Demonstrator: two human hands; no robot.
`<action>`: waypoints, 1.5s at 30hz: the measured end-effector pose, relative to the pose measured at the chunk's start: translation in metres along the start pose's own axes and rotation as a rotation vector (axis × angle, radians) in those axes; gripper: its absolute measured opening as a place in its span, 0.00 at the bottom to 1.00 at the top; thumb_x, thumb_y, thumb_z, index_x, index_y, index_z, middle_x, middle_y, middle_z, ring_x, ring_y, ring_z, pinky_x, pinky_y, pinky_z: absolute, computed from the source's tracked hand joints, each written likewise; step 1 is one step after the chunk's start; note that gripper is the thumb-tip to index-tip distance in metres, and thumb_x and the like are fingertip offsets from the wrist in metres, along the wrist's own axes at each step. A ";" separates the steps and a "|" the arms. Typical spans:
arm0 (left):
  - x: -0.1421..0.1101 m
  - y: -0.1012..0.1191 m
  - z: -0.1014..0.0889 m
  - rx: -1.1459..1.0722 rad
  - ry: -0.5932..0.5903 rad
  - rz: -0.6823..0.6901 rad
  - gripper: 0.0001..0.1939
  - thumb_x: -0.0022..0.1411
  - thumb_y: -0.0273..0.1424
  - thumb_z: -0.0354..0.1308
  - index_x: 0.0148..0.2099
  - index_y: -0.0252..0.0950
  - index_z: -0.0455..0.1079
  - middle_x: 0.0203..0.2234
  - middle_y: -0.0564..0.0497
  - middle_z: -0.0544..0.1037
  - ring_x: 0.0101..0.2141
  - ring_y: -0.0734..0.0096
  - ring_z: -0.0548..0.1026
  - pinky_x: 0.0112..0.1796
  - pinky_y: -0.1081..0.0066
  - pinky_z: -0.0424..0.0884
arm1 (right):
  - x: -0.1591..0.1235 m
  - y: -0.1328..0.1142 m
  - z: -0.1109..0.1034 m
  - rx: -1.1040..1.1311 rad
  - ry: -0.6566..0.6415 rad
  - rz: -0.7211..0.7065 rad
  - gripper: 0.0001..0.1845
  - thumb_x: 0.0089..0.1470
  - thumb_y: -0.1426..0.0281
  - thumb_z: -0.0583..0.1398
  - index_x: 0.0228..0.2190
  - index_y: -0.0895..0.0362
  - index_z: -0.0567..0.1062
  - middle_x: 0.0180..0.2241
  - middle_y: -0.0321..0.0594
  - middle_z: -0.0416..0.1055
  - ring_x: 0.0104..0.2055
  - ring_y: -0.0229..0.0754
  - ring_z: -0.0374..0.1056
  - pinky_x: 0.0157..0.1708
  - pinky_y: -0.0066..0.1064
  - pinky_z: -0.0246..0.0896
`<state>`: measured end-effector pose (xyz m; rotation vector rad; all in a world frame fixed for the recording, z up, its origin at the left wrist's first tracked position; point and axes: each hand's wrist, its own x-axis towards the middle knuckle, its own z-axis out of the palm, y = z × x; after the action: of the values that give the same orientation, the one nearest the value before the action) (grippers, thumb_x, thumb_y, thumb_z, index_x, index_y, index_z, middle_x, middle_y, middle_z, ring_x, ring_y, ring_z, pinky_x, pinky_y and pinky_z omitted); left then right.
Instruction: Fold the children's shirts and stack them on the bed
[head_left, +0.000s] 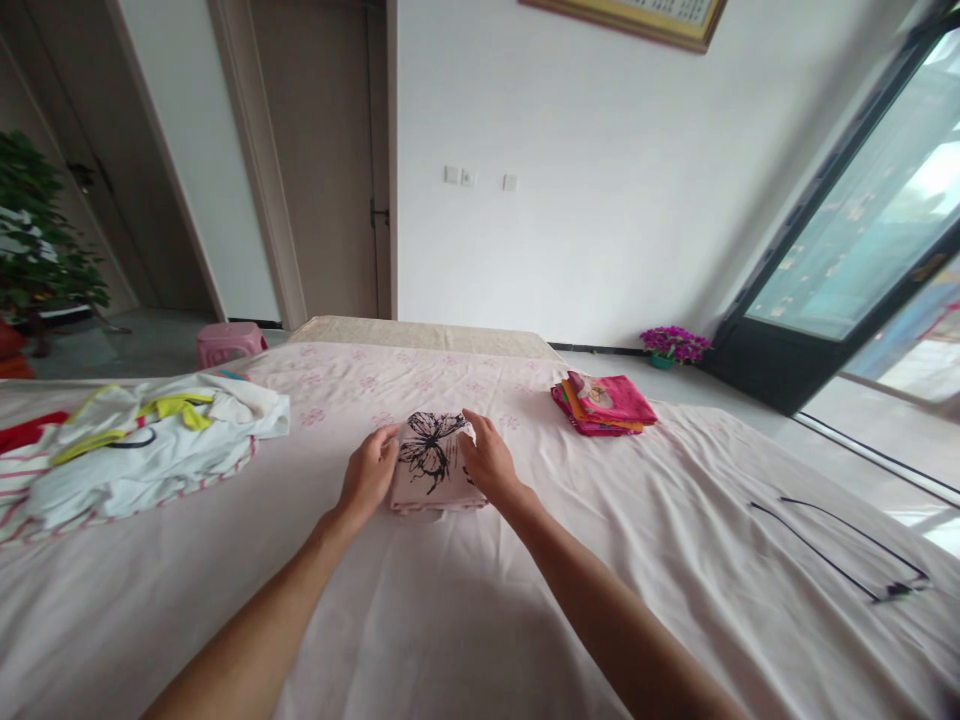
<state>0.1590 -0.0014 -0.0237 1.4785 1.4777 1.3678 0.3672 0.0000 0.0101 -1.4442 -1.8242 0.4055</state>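
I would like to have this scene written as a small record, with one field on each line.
Left hand: at the left edge of the folded garment
Left hand point: left hand
Right hand: right hand at the garment's right edge
Between hands: folded garment, pale pink, black butterfly print
Surface: pale pink sheet with flower pattern
Left side: loose heap of clothes, mostly white, some yellow and red
Right side: folded stack, bright pink on top; glasses lying nearer
Floor: pink stool, purple flowers

Arms [259, 610] stretched forward, left hand [367, 468] and right hand [492, 462] curve inward.
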 end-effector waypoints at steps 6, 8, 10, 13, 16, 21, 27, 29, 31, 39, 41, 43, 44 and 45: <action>0.008 0.010 0.035 0.412 -0.179 0.466 0.25 0.70 0.36 0.42 0.63 0.34 0.64 0.63 0.41 0.66 0.64 0.61 0.60 0.64 0.58 0.54 | -0.013 0.009 0.017 -0.301 -0.172 -0.203 0.28 0.65 0.59 0.51 0.64 0.52 0.61 0.67 0.45 0.53 0.70 0.52 0.42 0.67 0.50 0.34; 0.012 0.000 0.043 0.516 -0.252 0.470 0.25 0.69 0.37 0.44 0.63 0.33 0.64 0.63 0.38 0.66 0.65 0.56 0.58 0.64 0.53 0.53 | -0.015 0.016 0.028 -0.338 -0.203 -0.246 0.28 0.65 0.58 0.52 0.63 0.51 0.62 0.67 0.45 0.55 0.70 0.53 0.43 0.67 0.50 0.33; 0.014 -0.013 0.046 0.620 -0.291 0.427 0.25 0.68 0.37 0.46 0.63 0.33 0.65 0.63 0.36 0.65 0.66 0.50 0.57 0.63 0.47 0.52 | -0.017 0.024 0.035 -0.349 -0.199 -0.285 0.28 0.65 0.58 0.52 0.63 0.53 0.63 0.66 0.46 0.56 0.70 0.54 0.43 0.67 0.49 0.32; 0.015 -0.028 0.045 0.740 -0.302 0.370 0.26 0.69 0.38 0.44 0.65 0.35 0.63 0.66 0.38 0.61 0.66 0.44 0.54 0.61 0.44 0.52 | -0.015 0.033 0.036 -0.310 -0.214 -0.324 0.27 0.65 0.60 0.52 0.63 0.54 0.64 0.66 0.47 0.57 0.70 0.53 0.43 0.67 0.50 0.33; 0.015 -0.034 0.044 0.783 -0.302 0.367 0.28 0.70 0.41 0.42 0.67 0.34 0.60 0.67 0.38 0.59 0.66 0.44 0.53 0.62 0.46 0.52 | -0.010 0.043 0.033 -0.188 -0.233 -0.303 0.28 0.62 0.64 0.55 0.62 0.55 0.65 0.66 0.46 0.56 0.70 0.51 0.43 0.68 0.48 0.34; 0.012 -0.040 0.042 0.804 -0.210 0.362 0.29 0.70 0.42 0.43 0.66 0.33 0.60 0.66 0.35 0.59 0.65 0.49 0.57 0.62 0.52 0.54 | -0.004 0.057 0.020 0.250 -0.015 0.204 0.31 0.54 0.67 0.59 0.59 0.57 0.66 0.62 0.49 0.63 0.63 0.51 0.59 0.60 0.41 0.57; 0.006 -0.037 0.044 0.802 -0.170 0.304 0.27 0.70 0.41 0.44 0.65 0.35 0.61 0.65 0.36 0.61 0.65 0.53 0.59 0.62 0.54 0.54 | 0.008 0.050 -0.001 0.609 -0.201 0.579 0.23 0.48 0.63 0.65 0.44 0.61 0.75 0.34 0.45 0.77 0.32 0.42 0.73 0.27 0.27 0.66; 0.003 -0.035 0.045 0.790 -0.177 0.294 0.27 0.69 0.41 0.44 0.65 0.34 0.61 0.65 0.35 0.61 0.65 0.51 0.58 0.62 0.53 0.53 | 0.013 0.043 -0.001 0.633 -0.302 0.591 0.14 0.44 0.64 0.67 0.31 0.61 0.77 0.24 0.43 0.75 0.25 0.41 0.71 0.22 0.27 0.63; 0.001 -0.035 0.045 0.767 -0.180 0.294 0.28 0.69 0.41 0.44 0.65 0.32 0.60 0.65 0.34 0.61 0.65 0.50 0.58 0.62 0.52 0.53 | 0.014 0.036 0.002 0.679 -0.345 0.573 0.10 0.41 0.67 0.68 0.25 0.61 0.76 0.20 0.41 0.74 0.23 0.41 0.70 0.22 0.28 0.64; 0.018 -0.023 0.012 0.383 -0.114 0.265 0.40 0.60 0.44 0.57 0.68 0.30 0.53 0.65 0.34 0.61 0.65 0.54 0.59 0.63 0.57 0.54 | 0.010 0.020 -0.021 0.907 -0.406 0.305 0.20 0.36 0.70 0.68 0.36 0.57 0.74 0.28 0.34 0.77 0.29 0.41 0.73 0.30 0.29 0.69; 0.026 0.000 -0.004 0.278 -0.086 0.295 0.47 0.53 0.46 0.64 0.68 0.31 0.53 0.67 0.34 0.57 0.67 0.51 0.54 0.65 0.55 0.49 | 0.016 0.011 -0.044 0.889 -0.586 0.226 0.22 0.36 0.69 0.70 0.37 0.57 0.74 0.30 0.34 0.77 0.30 0.41 0.73 0.30 0.29 0.69; 0.028 0.028 -0.018 0.111 -0.196 0.255 0.49 0.47 0.46 0.69 0.67 0.35 0.57 0.67 0.37 0.58 0.67 0.50 0.53 0.65 0.54 0.49 | 0.024 -0.002 -0.069 0.820 -0.764 0.171 0.22 0.36 0.69 0.70 0.37 0.58 0.75 0.31 0.36 0.78 0.29 0.40 0.73 0.29 0.28 0.68; 0.027 0.041 -0.023 0.002 -0.301 0.207 0.48 0.45 0.46 0.70 0.65 0.36 0.60 0.66 0.39 0.61 0.66 0.49 0.55 0.64 0.54 0.53 | 0.028 -0.010 -0.080 0.778 -0.827 0.150 0.22 0.35 0.69 0.71 0.37 0.58 0.76 0.32 0.36 0.78 0.29 0.40 0.73 0.28 0.27 0.68; 0.023 0.053 -0.027 -0.116 -0.433 0.137 0.45 0.46 0.45 0.70 0.64 0.37 0.63 0.63 0.39 0.66 0.65 0.48 0.59 0.62 0.53 0.58 | 0.033 -0.016 -0.088 0.743 -0.872 0.138 0.22 0.35 0.69 0.71 0.36 0.59 0.76 0.32 0.37 0.78 0.28 0.39 0.73 0.27 0.26 0.67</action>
<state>0.1460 0.0056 0.0385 1.6942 1.0256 1.0966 0.4177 0.0074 0.0911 -0.8931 -1.8403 1.7832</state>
